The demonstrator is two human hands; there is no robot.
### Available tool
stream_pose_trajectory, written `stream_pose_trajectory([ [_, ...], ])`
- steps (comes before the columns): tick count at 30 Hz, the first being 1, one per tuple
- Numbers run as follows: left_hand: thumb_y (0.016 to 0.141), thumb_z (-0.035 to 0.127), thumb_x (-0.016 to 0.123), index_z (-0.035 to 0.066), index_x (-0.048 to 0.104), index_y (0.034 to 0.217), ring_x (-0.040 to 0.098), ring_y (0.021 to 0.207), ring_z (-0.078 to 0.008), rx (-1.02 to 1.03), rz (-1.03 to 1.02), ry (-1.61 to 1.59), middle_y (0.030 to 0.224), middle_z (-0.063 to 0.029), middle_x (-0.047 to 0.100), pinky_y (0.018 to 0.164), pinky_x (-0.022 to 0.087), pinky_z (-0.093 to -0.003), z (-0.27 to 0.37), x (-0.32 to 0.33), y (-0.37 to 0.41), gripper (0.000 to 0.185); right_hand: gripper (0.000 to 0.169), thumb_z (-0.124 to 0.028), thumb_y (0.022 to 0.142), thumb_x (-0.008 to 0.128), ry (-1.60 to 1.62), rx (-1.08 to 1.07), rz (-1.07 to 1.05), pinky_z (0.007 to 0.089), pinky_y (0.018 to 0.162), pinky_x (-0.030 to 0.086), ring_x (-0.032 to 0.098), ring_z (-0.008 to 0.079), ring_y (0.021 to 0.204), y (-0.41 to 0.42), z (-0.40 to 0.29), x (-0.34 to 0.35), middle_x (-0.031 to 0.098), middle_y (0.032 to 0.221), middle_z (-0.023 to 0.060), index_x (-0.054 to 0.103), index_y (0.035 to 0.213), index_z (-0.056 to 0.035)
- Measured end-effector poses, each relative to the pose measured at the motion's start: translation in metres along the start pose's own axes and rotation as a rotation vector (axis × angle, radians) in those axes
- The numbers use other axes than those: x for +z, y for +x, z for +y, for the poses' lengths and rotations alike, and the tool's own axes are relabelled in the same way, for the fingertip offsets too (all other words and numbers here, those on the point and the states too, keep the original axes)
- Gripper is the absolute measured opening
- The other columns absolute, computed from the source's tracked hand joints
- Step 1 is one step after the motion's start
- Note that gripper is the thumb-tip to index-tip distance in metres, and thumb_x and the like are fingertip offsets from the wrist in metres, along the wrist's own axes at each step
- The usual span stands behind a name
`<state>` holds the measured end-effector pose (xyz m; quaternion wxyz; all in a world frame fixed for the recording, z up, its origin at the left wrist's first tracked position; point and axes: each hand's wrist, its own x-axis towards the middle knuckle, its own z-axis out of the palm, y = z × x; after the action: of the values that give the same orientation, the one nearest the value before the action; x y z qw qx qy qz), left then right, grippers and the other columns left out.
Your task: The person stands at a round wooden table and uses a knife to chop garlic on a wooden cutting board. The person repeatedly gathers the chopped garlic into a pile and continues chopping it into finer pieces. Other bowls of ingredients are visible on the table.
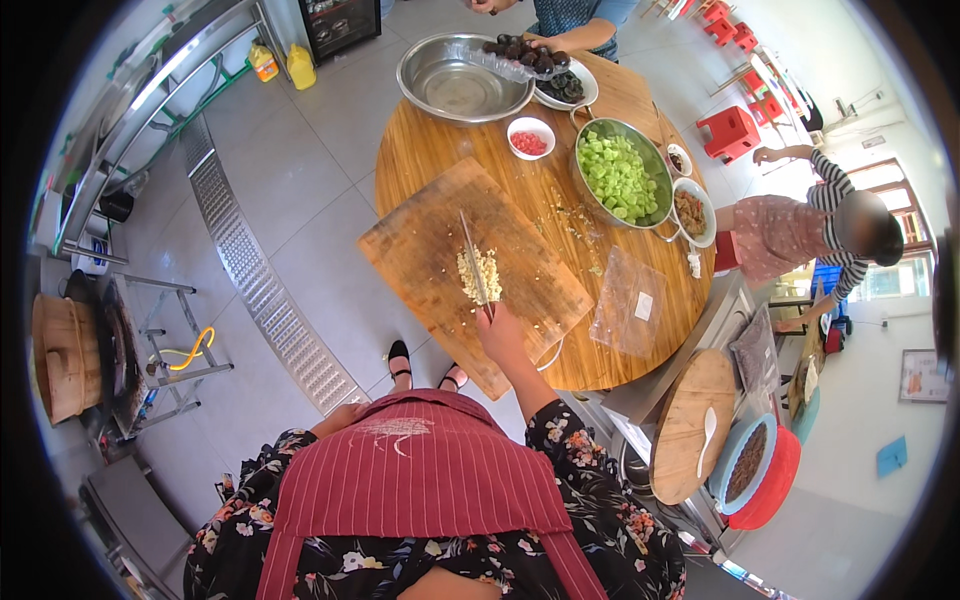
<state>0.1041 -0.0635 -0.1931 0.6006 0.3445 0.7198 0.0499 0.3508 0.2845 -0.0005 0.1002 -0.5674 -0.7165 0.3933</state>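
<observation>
My right hand grips the handle end of a kitchen knife, whose blade stands edge-down in a small pile of chopped garlic-like pieces. The pile lies on a worn wooden cutting board, which juts over the near left edge of a round wooden table. My left hand is low at my left side by the apron, partly hidden; its fingers cannot be made out. Right of the board lies a clear plastic bag with a white label.
Beyond the board stand a steel basin, a white bowl of red pieces and a colander of chopped green vegetable. Across the table, a person's hand is by dark eggs in a plastic tray. Another person stands at right.
</observation>
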Motion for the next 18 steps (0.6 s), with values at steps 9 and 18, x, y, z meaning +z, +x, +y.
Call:
stream_pose_trajectory([
  [9,0.096,0.053,0.038,0.005,0.064,0.107,0.063,0.093,-0.0336,0.074,0.007,-0.027,0.098,-0.0225,0.066,0.084,0.045,-0.0405,0.001,-0.004,0.002,0.056,0.032,-0.033,0.089,0.056,-0.043,0.014,-0.001,0.0462,0.071,0.047,0.062,0.0396,0.081,0.006,0.008,0.002,0.064,0.084,0.0211,0.057,0.100,-0.0027],
  [18,0.096,0.053,0.037,0.001,0.064,0.104,0.063,0.093,-0.0311,0.080,-0.016,-0.136,0.096,-0.0224,0.066,0.083,0.046,-0.0396,0.036,-0.022,-0.010,0.059,0.032,-0.033,0.089,0.055,-0.053,-0.004,-0.029,0.0465,0.072,0.048,0.062,0.0408,0.080,0.012,0.010,-0.006,0.064,0.084,0.0221,0.057,0.099,-0.0024],
])
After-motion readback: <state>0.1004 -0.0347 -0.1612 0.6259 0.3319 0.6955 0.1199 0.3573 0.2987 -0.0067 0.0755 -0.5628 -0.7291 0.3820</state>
